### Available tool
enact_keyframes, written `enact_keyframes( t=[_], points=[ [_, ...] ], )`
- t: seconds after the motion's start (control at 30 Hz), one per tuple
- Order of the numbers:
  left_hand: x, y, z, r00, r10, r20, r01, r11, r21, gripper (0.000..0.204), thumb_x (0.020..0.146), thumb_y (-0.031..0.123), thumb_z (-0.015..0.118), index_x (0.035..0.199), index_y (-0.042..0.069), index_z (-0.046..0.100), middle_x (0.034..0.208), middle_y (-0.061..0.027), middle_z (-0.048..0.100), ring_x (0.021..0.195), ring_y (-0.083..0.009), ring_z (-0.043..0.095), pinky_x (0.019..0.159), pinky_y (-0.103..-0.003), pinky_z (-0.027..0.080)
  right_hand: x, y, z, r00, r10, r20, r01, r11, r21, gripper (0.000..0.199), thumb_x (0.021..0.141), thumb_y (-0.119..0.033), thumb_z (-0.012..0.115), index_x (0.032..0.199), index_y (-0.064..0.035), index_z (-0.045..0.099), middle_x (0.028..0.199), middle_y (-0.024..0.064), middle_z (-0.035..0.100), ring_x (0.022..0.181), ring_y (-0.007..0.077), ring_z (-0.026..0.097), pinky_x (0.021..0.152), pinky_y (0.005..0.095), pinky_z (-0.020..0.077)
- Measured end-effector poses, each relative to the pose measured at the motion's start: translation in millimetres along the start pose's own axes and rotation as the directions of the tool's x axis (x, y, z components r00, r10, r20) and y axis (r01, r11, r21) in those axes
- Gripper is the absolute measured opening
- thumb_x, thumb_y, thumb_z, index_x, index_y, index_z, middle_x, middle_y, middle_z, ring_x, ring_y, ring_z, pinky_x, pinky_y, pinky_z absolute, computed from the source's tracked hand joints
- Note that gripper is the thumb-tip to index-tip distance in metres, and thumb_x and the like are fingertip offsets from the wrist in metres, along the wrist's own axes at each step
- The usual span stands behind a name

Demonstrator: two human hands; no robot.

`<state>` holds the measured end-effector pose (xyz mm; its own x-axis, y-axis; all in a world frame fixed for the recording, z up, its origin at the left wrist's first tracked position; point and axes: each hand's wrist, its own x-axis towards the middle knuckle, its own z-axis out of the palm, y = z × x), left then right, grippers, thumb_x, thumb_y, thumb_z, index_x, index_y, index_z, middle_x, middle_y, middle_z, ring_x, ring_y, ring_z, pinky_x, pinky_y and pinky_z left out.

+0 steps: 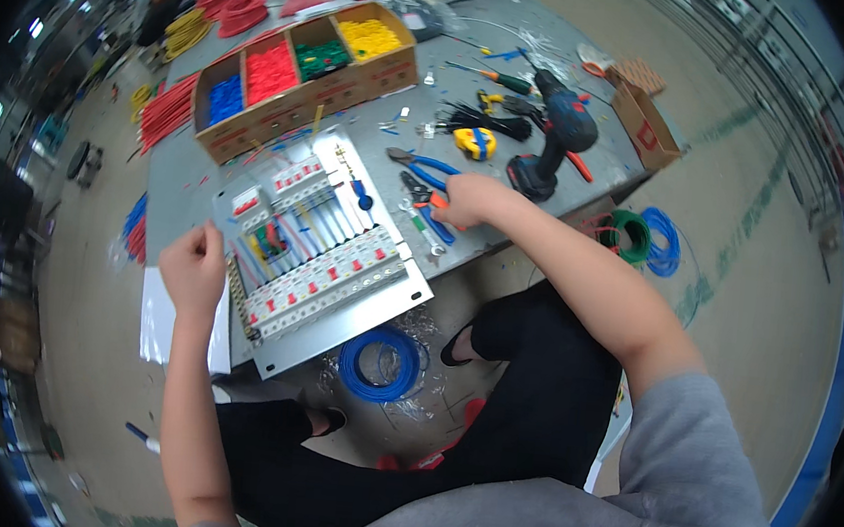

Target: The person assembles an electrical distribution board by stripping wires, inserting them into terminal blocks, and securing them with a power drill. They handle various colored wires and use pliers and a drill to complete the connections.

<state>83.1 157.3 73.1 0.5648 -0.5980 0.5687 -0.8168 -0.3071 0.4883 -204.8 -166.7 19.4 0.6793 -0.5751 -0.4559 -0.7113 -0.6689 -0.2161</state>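
My left hand [194, 266] is closed, thumb against curled fingers, at the left edge of a metal panel [345, 342] fitted with circuit breakers [314, 289]. Anything inside those fingers is too small to make out. On the table right of the panel, my right hand [475, 204] has its fingers closed on the handle of wire strippers [422, 191] with orange on the grips. Just beyond them lie blue-handled pliers [429, 166], and a wrench [428, 232] is on the nearer side. Wires and a blue-handled screwdriver [361, 195] rest on the panel.
A cardboard box [306, 93] of blue, red, green and yellow caps stands behind the panel. To the right are a cordless drill [557, 135], tape measure [475, 144] and black cable ties [495, 122]. A blue wire coil [379, 363] lies below the table edge, near my feet.
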Motion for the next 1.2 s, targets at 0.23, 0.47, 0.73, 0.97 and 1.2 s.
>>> enact_keyframes(
  t=[0.23, 0.47, 0.73, 0.97, 1.2],
  points=[
    [4.7, -16.0, -6.9, 0.990, -0.129, 0.050, 0.123, 0.987, 0.102, 0.041, 0.101, 0.028, 0.067, 0.074, -0.003, 0.070, 0.064, -0.0217, 0.062, 0.055, -0.0398, 0.061, 0.056, -0.047, 0.045, 4.8, -0.7, 12.1, 0.998, 0.021, -0.061, -0.024, 0.999, -0.045, 0.066, 0.088, -0.055, 0.085, 0.118, 0.0022, 0.076, 0.120, 0.0221, 0.078, 0.112, 0.0383, 0.076, 0.095, 0.0464, 0.0616],
    [1.8, -19.8, -30.2, 0.968, -0.222, 0.115, 0.201, 0.964, 0.171, 0.041, 0.101, 0.032, 0.066, 0.077, 0.000, 0.074, 0.069, -0.0202, 0.069, 0.064, -0.0406, 0.068, 0.061, -0.050, 0.051, 5.4, -18.0, 10.2, 0.995, 0.098, -0.024, -0.099, 0.994, -0.036, 0.051, 0.083, -0.047, 0.088, 0.088, 0.0031, 0.082, 0.092, 0.0173, 0.082, 0.094, 0.0312, 0.079, 0.092, 0.0403, 0.0630],
    [-13.6, -37.8, -52.1, 0.783, -0.414, 0.464, 0.283, 0.902, 0.327, 0.036, 0.098, 0.035, 0.069, 0.095, 0.002, 0.083, 0.088, -0.0210, 0.079, 0.085, -0.0379, 0.077, 0.080, -0.046, 0.061, 10.1, -30.6, 23.3, 0.984, 0.155, -0.087, -0.158, 0.987, -0.029, 0.059, 0.085, -0.035, 0.085, 0.122, 0.0077, 0.069, 0.129, 0.0276, 0.074, 0.116, 0.0408, 0.074, 0.100, 0.0444, 0.0601],
    [-32.6, -48.0, -70.2, 0.731, -0.397, 0.555, 0.221, 0.907, 0.358, 0.038, 0.098, 0.036, 0.068, 0.103, 0.002, 0.084, 0.095, -0.0202, 0.081, 0.090, -0.0359, 0.079, 0.085, -0.046, 0.062, 25.4, -27.9, 17.8, 0.986, 0.104, -0.131, -0.079, 0.979, 0.187, 0.041, 0.088, -0.029, 0.083, 0.116, 0.0011, 0.077, 0.111, 0.0264, 0.079, 0.105, 0.0376, 0.079, 0.092, 0.0450, 0.0611],
    [-22.8, -39.7, -62.0, 0.737, -0.386, 0.554, 0.219, 0.913, 0.345, 0.036, 0.098, 0.035, 0.068, 0.104, 0.004, 0.084, 0.098, -0.0193, 0.081, 0.094, -0.0354, 0.079, 0.087, -0.046, 0.062, -11.0, -14.9, -44.0, 0.978, -0.026, -0.207, 0.207, -0.025, 0.978, 0.029, 0.110, -0.024, 0.059, 0.133, -0.0087, 0.066, 0.097, 0.0026, 0.065, 0.085, 0.0177, 0.062, 0.077, 0.0356, 0.0528]
  ],
)
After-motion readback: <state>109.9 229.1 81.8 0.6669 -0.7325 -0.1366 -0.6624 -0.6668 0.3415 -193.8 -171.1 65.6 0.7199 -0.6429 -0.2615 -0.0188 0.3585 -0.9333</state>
